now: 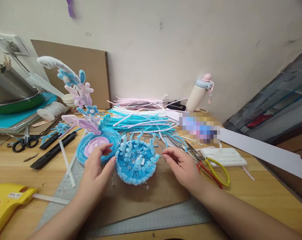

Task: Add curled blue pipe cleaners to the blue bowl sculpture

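A round blue piece made of pipe cleaners point(136, 178) sits in front of me, with spiral curls standing up from it and a small white piece among them. My left hand point(97, 166) is at its left rim, thumb tip against or very near the edge, fingers bent and apart from the thumb. At the right side my right hand point(182, 166) has thumb and fingertips pinched together, close to the tip of an outer blue curl point(154, 158). Whatever lies between those fingertips is hidden. Behind my left hand stands a blue and lilac disc point(81, 151) bearing a flowered stem point(87, 96).
Bundled pipe cleaners point(143, 121) lie at the back. Red-and-yellow-handled pliers point(215, 170) and a white box-like device point(224, 156) are on the right. Leftward are scissors point(26, 140), a black cutter point(53, 151) and a yellow glue gun point(12, 200). A bottle point(197, 95) stands near the wall.
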A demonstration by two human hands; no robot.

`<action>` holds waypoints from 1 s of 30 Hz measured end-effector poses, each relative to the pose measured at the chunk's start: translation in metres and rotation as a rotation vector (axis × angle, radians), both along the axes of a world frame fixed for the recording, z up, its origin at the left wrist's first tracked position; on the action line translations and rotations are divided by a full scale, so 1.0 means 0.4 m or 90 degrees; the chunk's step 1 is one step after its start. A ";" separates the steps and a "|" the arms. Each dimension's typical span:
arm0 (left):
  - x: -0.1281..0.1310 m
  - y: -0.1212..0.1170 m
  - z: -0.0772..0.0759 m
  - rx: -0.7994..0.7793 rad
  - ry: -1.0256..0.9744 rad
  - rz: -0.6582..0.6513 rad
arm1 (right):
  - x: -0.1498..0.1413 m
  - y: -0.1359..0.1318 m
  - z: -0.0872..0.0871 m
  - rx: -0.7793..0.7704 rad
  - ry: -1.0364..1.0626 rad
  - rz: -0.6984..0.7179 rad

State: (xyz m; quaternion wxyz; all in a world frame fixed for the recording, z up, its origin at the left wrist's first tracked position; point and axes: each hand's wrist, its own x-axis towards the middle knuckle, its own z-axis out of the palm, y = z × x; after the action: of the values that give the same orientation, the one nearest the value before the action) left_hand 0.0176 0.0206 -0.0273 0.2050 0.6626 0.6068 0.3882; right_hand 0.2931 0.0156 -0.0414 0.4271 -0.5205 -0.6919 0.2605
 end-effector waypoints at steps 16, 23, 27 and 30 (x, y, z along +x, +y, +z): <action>0.102 0.078 0.350 0.338 0.347 -0.371 | -0.033 0.036 0.080 0.026 0.091 0.083; 0.164 0.179 0.371 0.262 0.507 -0.570 | -0.035 0.034 0.060 0.037 0.115 0.130; 0.176 0.182 0.370 0.232 0.538 -0.603 | -0.026 0.030 0.051 0.023 0.113 0.145; 0.178 0.183 0.364 0.233 0.542 -0.617 | -0.025 0.030 0.048 0.023 0.117 0.156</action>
State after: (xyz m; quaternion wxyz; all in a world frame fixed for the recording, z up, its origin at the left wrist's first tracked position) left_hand 0.0888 0.0936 0.1184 -0.0169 0.9797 0.1927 0.0534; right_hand 0.2831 0.0276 -0.0223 0.4630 -0.3986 -0.7128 0.3445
